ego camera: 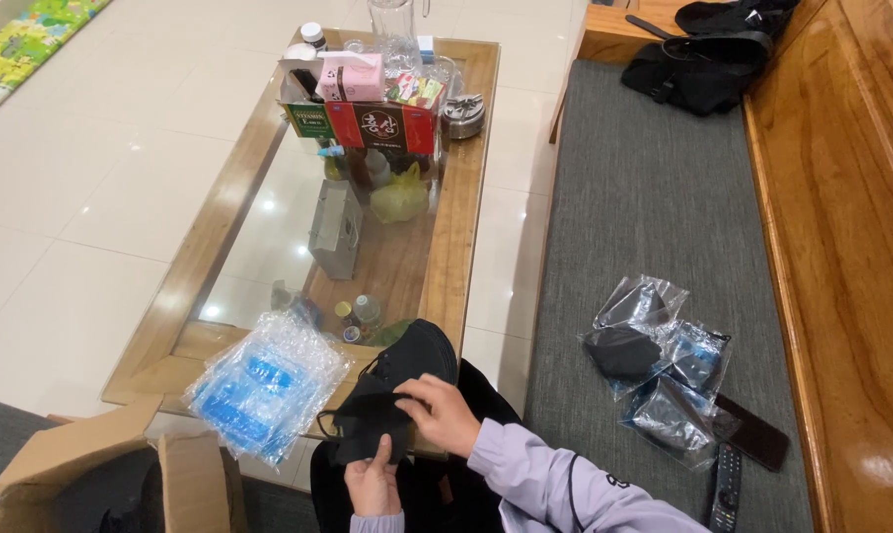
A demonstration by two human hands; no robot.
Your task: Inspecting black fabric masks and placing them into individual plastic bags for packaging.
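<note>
far left: colourful play mat on a pale tiled floor. bottom left an open cardboard box, flaps up, contents dark and unclear. just right of it a stack of clear plastic packets with blue print lies on the near corner of the coffee table, which has a wooden frame and a glass top. further back on the table: grey carton, yellow-green bag, red and green box with a pink carton on top, small bottles, metal ashtray-like dish, clear jug at the far end.

left hand comes up from the bottom edge, fingers curled, pinching the lower edge of a black face mask between thumb and fingers. right hand, lilac sleeve, sits just right and above it, fingers bent together, gripping the mask at its upper middle near the ear loop. both hands closed on the mask, not spread. mask is held in the air over the person's lap, in front of the table's near edge, a loop hanging off its left side. black rounded thing above the mask, cannot tell what it is.

right: grey cushion on a wooden bench. on the cushion lie a loose black mask, several clear packets holding black masks, a dark phone and a remote. black bag at the far end of the bench.
</note>
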